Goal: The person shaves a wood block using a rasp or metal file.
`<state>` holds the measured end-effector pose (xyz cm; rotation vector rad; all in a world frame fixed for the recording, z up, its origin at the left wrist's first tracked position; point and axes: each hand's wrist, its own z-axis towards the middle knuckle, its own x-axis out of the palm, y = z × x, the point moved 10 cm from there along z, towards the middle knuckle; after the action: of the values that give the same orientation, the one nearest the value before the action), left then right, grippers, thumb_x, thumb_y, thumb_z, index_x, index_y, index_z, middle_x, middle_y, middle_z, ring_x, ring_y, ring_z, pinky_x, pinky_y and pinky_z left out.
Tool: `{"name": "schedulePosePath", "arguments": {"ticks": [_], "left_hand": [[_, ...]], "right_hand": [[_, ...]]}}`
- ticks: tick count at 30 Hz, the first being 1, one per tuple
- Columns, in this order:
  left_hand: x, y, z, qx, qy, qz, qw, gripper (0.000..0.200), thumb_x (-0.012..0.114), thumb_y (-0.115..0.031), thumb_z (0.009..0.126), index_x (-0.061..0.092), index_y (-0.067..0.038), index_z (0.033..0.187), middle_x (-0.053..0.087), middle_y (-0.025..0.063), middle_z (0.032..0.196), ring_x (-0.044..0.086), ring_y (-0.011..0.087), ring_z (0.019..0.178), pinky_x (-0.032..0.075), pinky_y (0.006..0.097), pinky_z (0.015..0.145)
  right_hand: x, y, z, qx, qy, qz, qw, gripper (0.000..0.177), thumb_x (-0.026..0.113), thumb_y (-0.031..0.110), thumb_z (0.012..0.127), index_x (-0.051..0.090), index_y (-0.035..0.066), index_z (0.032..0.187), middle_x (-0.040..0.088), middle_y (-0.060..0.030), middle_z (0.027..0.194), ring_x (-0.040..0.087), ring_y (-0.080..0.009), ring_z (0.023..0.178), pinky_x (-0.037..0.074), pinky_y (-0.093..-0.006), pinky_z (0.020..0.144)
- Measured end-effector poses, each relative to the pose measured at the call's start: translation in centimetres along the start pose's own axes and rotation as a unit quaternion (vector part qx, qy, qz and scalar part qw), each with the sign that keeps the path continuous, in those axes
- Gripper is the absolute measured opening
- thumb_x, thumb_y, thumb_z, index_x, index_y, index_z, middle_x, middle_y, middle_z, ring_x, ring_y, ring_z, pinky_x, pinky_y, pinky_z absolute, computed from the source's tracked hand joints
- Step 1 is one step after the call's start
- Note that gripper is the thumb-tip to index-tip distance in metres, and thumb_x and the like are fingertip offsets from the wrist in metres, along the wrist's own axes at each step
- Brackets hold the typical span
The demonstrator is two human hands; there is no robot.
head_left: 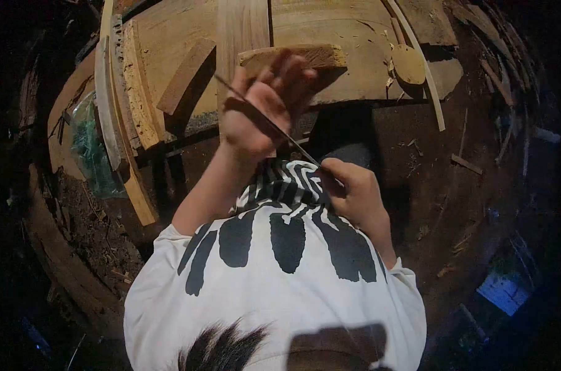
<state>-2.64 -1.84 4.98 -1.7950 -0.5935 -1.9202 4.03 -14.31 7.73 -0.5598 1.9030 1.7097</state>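
My right hand [353,190] is closed in front of my shirt, gripping one end of a thin, dark, straight tool like a narrow blade or rod [302,151]. The grip end is hidden in my fist, and I cannot tell the tool's exact kind. It slants up to the left, crossing over the palm of my left hand [259,117]. That hand is raised with palm up and fingers stretched out, slightly blurred. Just beyond its fingers lies a curved wooden block [321,55] on the broad wooden work surface [330,25].
Another wooden block [186,75] lies at the left, near long wood strips [141,93] and a green plastic bag [95,148]. A round-ended wooden paddle [409,65] and a curved strip [430,86] lie at the right. Wood scraps litter the dark ground [429,185].
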Motion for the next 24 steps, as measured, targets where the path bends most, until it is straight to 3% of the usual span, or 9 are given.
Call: {"name": "schedulePosePath", "arguments": {"ticks": [2, 6, 8, 14, 17, 20, 24], "left_hand": [[0.1, -3.3, -0.5, 0.058, -0.009, -0.012, 0.998, 0.063, 0.016, -0.052, 0.098, 0.045, -0.011, 0.134, 0.058, 0.0114, 0.125, 0.052, 0.0285, 0.119, 0.037, 0.0456, 0.103], [1.3, -7.2, -1.5, 0.088, 0.054, -0.023, 0.994, 0.058, 0.019, -0.049, 0.098, 0.051, -0.012, 0.13, 0.06, 0.0088, 0.123, 0.053, 0.0279, 0.118, 0.038, 0.0475, 0.101], [0.5, -8.0, -1.8, 0.104, 0.056, -0.033, 0.992, 0.056, 0.02, -0.047, 0.098, 0.053, -0.013, 0.128, 0.062, 0.0065, 0.12, 0.055, 0.0276, 0.116, 0.038, 0.0484, 0.099], [-2.4, -2.6, -1.9, 0.058, -0.012, -0.062, 0.996, 0.05, 0.028, -0.044, 0.098, 0.05, -0.013, 0.129, 0.063, 0.0073, 0.116, 0.057, 0.0275, 0.111, 0.04, 0.0472, 0.097], [-3.2, 2.4, -2.0, -0.009, -0.059, -0.006, 0.998, 0.047, 0.033, -0.043, 0.098, 0.049, -0.013, 0.13, 0.063, 0.0091, 0.116, 0.055, 0.0284, 0.114, 0.04, 0.0459, 0.098], [-3.3, 4.0, -1.9, -0.032, -0.098, -0.044, 0.994, 0.041, 0.039, -0.038, 0.097, 0.051, -0.012, 0.128, 0.063, 0.0069, 0.114, 0.054, 0.0284, 0.113, 0.041, 0.0456, 0.097], [-0.3, -0.3, 0.3, -0.003, 0.028, -0.072, 0.997, 0.049, 0.033, -0.044, 0.096, 0.051, -0.012, 0.129, 0.061, 0.0079, 0.121, 0.052, 0.0269, 0.119, 0.037, 0.0447, 0.1]], "right_hand": [[-0.3, -0.5, 0.0, 0.002, 0.043, -0.037, 0.998, 0.017, 0.066, 0.005, 0.075, 0.062, 0.008, 0.091, 0.062, -0.0106, 0.072, 0.062, -0.0238, 0.067, 0.047, -0.034, 0.061], [-1.5, -2.6, -0.3, 0.021, 0.019, -0.039, 0.999, 0.02, 0.07, -0.001, 0.073, 0.066, 0.004, 0.091, 0.064, -0.0114, 0.074, 0.062, -0.0199, 0.064, 0.048, -0.0296, 0.058], [-1.9, -1.8, -0.1, -0.026, -0.005, -0.052, 0.998, 0.017, 0.072, 0.002, 0.073, 0.067, 0.006, 0.089, 0.063, -0.0106, 0.072, 0.061, -0.021, 0.063, 0.047, -0.0318, 0.058], [-1.3, 0.3, 1.6, -0.084, -0.08, -0.099, 0.988, 0.016, 0.068, 0.01, 0.072, 0.064, 0.01, 0.088, 0.06, -0.0092, 0.068, 0.06, -0.0253, 0.063, 0.045, -0.0353, 0.058], [0.0, 1.0, 2.4, -0.079, -0.055, -0.069, 0.993, 0.016, 0.068, 0.011, 0.073, 0.063, 0.009, 0.089, 0.06, -0.0111, 0.069, 0.061, -0.0277, 0.065, 0.046, -0.0367, 0.058], [0.2, 0.5, 2.1, -0.054, -0.053, -0.045, 0.996, 0.016, 0.067, 0.011, 0.075, 0.063, 0.008, 0.09, 0.061, -0.0127, 0.071, 0.062, -0.0291, 0.067, 0.047, -0.0374, 0.06], [-0.6, -1.0, 0.9, -0.006, -0.06, 0.007, 0.998, 0.014, 0.065, 0.009, 0.077, 0.063, 0.008, 0.091, 0.062, -0.0136, 0.074, 0.062, -0.0288, 0.07, 0.048, -0.0366, 0.063]]}}
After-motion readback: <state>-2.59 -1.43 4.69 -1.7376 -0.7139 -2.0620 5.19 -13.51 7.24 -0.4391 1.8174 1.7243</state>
